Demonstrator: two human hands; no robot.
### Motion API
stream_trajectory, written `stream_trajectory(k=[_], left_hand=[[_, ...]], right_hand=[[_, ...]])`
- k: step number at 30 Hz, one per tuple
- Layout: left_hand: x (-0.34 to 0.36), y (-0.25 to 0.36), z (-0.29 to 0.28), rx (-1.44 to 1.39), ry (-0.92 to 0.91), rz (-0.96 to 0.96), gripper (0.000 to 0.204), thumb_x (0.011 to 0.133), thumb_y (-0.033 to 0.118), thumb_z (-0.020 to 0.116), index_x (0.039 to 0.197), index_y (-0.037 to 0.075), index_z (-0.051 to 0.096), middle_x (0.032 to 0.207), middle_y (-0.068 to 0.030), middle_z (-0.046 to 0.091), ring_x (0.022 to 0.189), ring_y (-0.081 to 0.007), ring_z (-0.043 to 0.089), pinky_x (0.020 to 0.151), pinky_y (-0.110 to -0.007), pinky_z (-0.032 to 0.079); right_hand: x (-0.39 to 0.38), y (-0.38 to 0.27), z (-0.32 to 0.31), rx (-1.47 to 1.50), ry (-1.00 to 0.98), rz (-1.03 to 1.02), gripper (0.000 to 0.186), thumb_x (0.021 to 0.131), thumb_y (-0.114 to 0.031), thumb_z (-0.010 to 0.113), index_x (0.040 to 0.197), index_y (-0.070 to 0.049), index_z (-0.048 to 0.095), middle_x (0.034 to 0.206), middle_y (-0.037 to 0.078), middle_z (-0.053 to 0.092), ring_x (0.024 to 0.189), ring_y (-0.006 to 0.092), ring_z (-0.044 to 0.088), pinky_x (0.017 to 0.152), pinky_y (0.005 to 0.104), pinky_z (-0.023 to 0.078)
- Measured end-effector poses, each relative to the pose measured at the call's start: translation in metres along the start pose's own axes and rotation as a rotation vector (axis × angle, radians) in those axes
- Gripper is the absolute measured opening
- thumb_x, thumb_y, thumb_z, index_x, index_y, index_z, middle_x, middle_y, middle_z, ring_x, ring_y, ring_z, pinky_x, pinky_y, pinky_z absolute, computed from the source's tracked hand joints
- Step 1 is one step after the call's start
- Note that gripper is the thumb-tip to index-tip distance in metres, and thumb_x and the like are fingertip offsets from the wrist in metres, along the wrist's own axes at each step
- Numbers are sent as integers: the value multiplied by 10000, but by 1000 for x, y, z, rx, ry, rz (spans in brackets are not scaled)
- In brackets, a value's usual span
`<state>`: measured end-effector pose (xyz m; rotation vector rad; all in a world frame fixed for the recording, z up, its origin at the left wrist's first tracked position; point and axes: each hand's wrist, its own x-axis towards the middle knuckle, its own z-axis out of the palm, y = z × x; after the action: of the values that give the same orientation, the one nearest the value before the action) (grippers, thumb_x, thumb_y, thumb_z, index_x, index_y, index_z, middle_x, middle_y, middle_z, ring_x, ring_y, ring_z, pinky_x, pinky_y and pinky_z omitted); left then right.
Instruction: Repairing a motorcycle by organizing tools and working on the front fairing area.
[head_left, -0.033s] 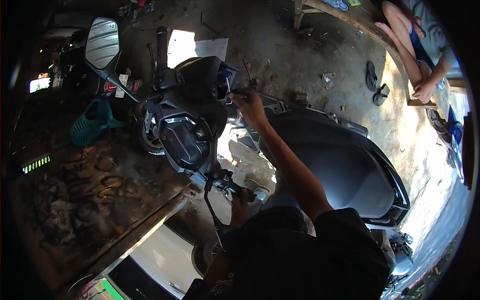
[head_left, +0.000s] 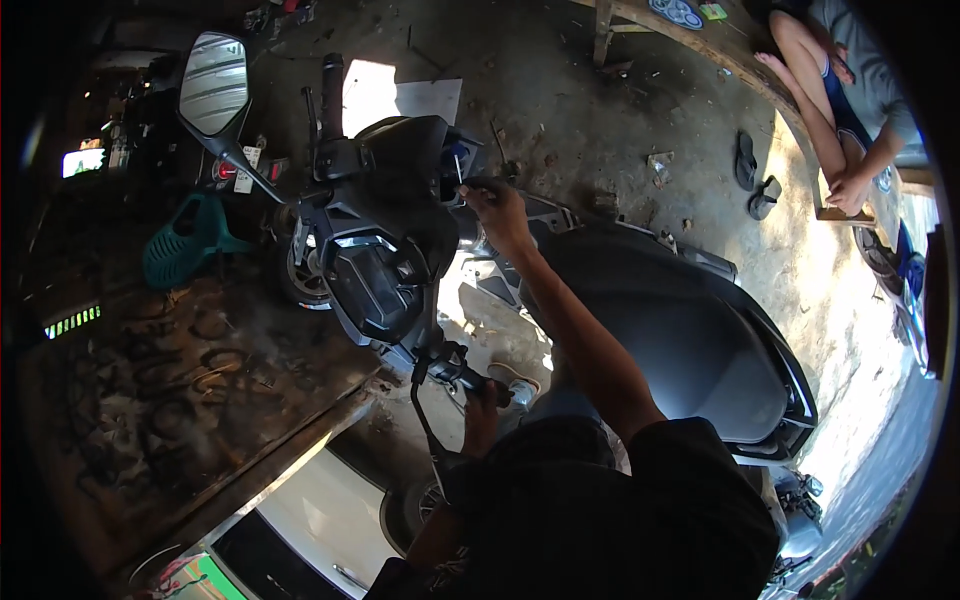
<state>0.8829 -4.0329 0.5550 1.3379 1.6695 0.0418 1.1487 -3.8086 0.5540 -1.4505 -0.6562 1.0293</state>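
A dark scooter (head_left: 640, 290) stands across the middle of the view. My left hand (head_left: 482, 415) is wrapped round its near handlebar grip (head_left: 468, 379), below a mirror stem. Over the front panel, my right hand (head_left: 497, 208) pinches a thin pale rod (head_left: 460, 170) between the fingertips. The rod points into an open recess (head_left: 450, 184) behind the handlebar, where something dark blue (head_left: 456, 150) shows. I cannot make out what the rod is or whether its tip touches anything.
To the left is a stained wooden bench (head_left: 190, 400), with a green plastic chair (head_left: 185, 245) beyond it. The scooter's far mirror (head_left: 214, 85) sticks up. Sandals (head_left: 764, 198) lie on the floor at right, near a seated person (head_left: 850, 120). A pale car (head_left: 320, 510) stands below the bench.
The whole view has shifted very slightly. Both hands keep the same places on the scooter and the rod.
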Motion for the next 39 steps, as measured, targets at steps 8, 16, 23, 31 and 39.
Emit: stream_trajectory(k=[8, 16, 23, 31, 39], left_hand=[[4, -28, 22, -223, 110, 223, 347, 979, 334, 479, 1107, 13, 453, 857, -83, 579, 799, -178, 557, 723, -337, 454], [-11, -2, -36, -256, 17, 54, 348, 960, 278, 515, 1187, 20, 462, 944, -191, 587, 787, -291, 592, 668, -421, 468], [-9, -19, -64, -338, 130, 163, 300, 966, 279, 486, 1088, 10, 438, 690, -87, 526, 594, -189, 518, 566, -349, 430], [-17, 14, -41, -305, 75, 235, 271, 985, 275, 463, 930, 12, 427, 698, -68, 508, 613, -171, 471, 589, -340, 387], [-2, -15, -13, -364, -51, 100, 388, 970, 361, 489, 1048, -19, 462, 842, -124, 576, 752, -234, 556, 719, -375, 443]], right_hand=[[26, 10, 48, -156, 66, -123, 252, 828, -240, 660, 957, -25, 682, 865, 184, 685, 822, 351, 665, 711, 382, 515], [30, 26, 47, -248, 142, -191, 297, 836, -248, 636, 978, 8, 683, 851, 182, 693, 771, 282, 689, 678, 340, 511], [28, 20, 59, -208, 144, -125, 290, 825, -265, 633, 959, -15, 693, 849, 189, 682, 793, 326, 670, 701, 380, 508], [27, 13, 59, -184, 131, 25, 298, 796, -282, 668, 971, -44, 705, 894, 203, 677, 864, 351, 662, 772, 399, 510], [24, 19, 74, -116, 288, 197, 349, 744, -320, 703, 913, -15, 711, 894, 204, 684, 861, 347, 669, 792, 390, 507]])
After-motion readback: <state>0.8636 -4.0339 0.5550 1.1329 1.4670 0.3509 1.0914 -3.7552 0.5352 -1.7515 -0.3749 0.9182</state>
